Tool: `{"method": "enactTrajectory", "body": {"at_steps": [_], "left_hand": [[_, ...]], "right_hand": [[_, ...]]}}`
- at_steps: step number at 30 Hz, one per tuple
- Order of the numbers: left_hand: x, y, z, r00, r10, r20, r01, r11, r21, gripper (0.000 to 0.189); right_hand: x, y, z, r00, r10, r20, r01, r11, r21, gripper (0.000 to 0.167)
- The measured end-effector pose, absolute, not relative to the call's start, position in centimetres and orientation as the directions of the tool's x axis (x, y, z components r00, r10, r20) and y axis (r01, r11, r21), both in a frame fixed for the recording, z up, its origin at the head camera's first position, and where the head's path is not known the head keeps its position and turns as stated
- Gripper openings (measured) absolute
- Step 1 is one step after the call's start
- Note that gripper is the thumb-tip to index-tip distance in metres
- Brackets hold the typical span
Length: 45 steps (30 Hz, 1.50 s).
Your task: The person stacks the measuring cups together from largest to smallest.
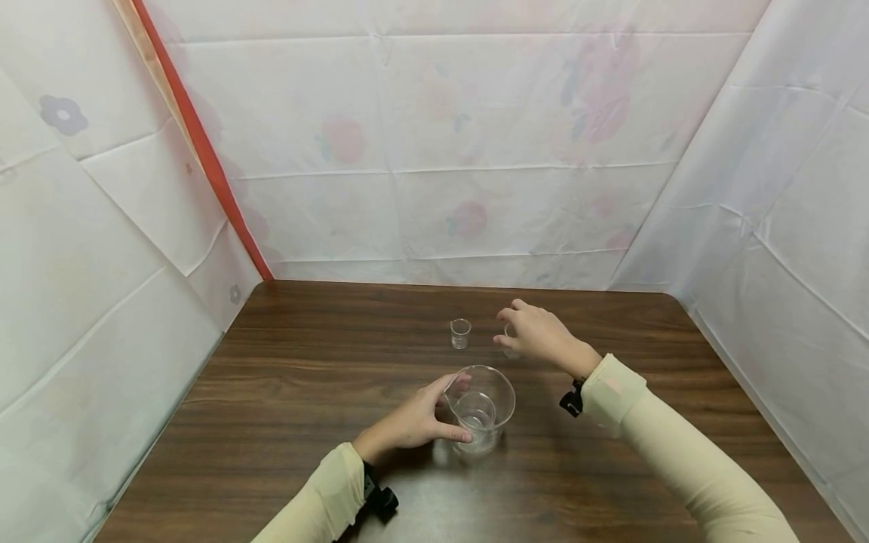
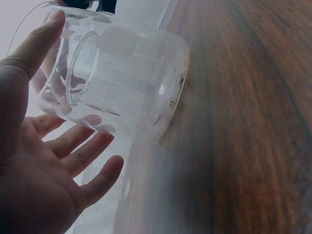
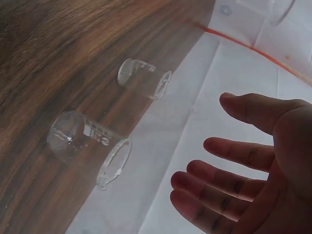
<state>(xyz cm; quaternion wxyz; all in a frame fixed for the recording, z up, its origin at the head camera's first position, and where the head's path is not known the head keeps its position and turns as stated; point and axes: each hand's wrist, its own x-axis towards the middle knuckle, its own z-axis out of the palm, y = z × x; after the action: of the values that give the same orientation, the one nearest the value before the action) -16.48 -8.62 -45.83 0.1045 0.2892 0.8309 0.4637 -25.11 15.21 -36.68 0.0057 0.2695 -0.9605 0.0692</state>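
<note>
We see a large clear glass beaker (image 1: 504, 403) upright, near centre, white print on its wall, a smaller beaker (image 1: 477, 413) nested inside. Farther back we have two small clear beakers, upright, apart: left beaker (image 1: 460, 334), right beaker (image 3: 87, 146).

Left hand (image 1: 422, 416) curved — right hand (image 1: 539, 333) outstretched

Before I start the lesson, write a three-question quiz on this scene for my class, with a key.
1. Multiple choice: how many small beakers stand on the table outside the large beaker? A) one B) two C) three
2. True or false: the right grip is closed round a small beaker.
3. Fill in: the large beaker, with another beaker inside it, is held by the ____.

Key
1. B
2. False: it is open, and apart from both in the right wrist view.
3. left grip
</note>
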Motion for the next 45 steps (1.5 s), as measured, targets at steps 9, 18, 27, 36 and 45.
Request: {"method": "enactTrajectory", "body": {"at_steps": [9,18,27,36,45], "left_hand": [[-16.5,-8.6,-45.9,-0.812,0.577,0.085,0.381,0.413,0.827,0.085],[-16.4,-8.6,-45.8,-0.817,0.570,0.082,0.371,0.412,0.833,0.090],[-16.4,-8.6,-45.9,-0.819,0.569,0.075,0.366,0.417,0.832,0.086],[-16.4,-8.7,-45.9,-0.815,0.574,0.077,0.367,0.409,0.836,0.091],[-16.3,-8.7,-45.8,-0.816,0.573,0.076,0.366,0.410,0.836,0.091]], "right_hand": [[-25.2,15.5,-37.0,-0.866,-0.499,0.021,-0.498,0.858,-0.123,0.045],[-25.7,16.0,-37.9,-0.878,-0.478,0.021,-0.476,0.870,-0.128,0.045],[-26.0,16.3,-38.4,-0.888,-0.460,0.006,-0.457,0.880,-0.128,0.046],[-26.5,16.5,-38.9,-0.911,-0.412,-0.020,-0.406,0.905,-0.130,0.047],[-27.0,16.5,-39.2,-0.935,-0.353,-0.029,-0.344,0.925,-0.159,0.055]]}}
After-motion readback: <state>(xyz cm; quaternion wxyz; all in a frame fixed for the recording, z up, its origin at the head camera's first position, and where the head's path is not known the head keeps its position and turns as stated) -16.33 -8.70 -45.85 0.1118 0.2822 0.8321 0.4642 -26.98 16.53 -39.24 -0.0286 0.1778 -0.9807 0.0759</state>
